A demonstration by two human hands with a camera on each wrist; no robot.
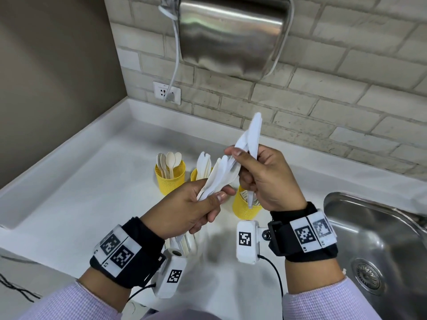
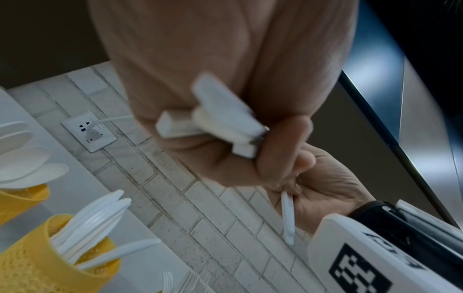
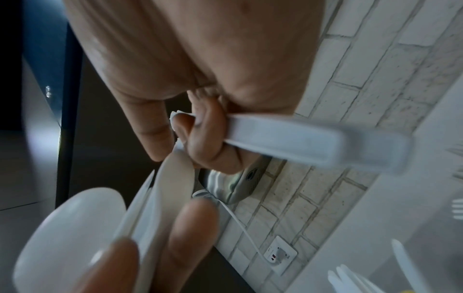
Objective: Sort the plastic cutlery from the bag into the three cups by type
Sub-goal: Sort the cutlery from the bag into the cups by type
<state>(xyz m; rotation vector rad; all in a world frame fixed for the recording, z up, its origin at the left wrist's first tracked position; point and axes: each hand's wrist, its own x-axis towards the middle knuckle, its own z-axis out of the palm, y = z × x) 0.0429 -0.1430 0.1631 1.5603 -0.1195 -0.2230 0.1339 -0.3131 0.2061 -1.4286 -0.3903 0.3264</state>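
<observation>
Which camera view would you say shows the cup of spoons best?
The head view: the cup of spoons shows whole, upright on the counter, its bowls up. The left wrist view catches only its rim and spoon bowls at the edge; I cannot find it in the right wrist view.

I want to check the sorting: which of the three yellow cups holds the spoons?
The far-left cup: rounded spoon bowls stand out of it. The middle one holds knives, the nearest one forks.
</observation>
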